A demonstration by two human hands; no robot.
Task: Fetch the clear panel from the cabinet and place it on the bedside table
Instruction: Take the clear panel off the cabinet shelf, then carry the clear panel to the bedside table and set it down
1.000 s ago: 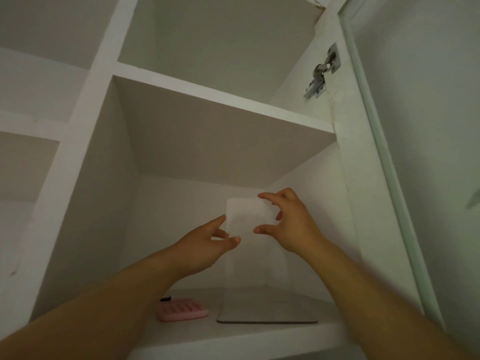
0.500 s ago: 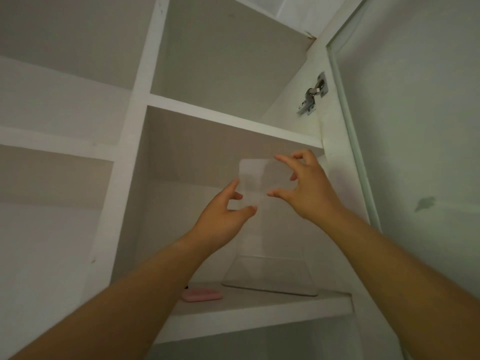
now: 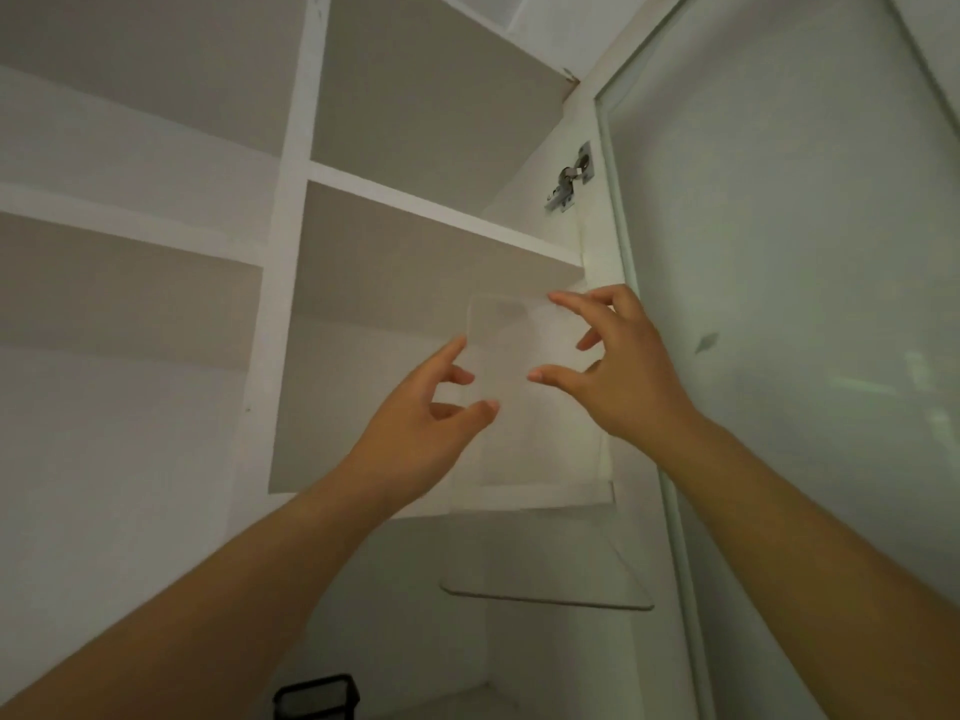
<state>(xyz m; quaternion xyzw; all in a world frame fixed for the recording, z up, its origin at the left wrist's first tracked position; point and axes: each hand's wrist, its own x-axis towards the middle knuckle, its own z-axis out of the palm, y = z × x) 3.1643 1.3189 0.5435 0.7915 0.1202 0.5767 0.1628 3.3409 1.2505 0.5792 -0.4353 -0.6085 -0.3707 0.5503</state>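
Note:
The clear panel (image 3: 540,459) is a see-through sheet with rounded corners, held upright in front of the white cabinet (image 3: 291,252). Its lower edge hangs below the shelf front, near the middle of the view. My left hand (image 3: 426,433) pinches its left edge between thumb and fingers. My right hand (image 3: 618,371) grips its upper right part, fingers spread over the top edge. Both hands are raised in front of the open right-hand compartment.
The frosted-glass cabinet door (image 3: 779,304) stands open at the right, with a metal hinge (image 3: 569,187) above my right hand. White shelves and a vertical divider fill the left. A dark box-like object (image 3: 317,696) sits low in the space below.
The panel has come off the shelf and out of the compartment toward me; its lower edge now hangs below the shelf front. The pink object on the shelf is out of sight.

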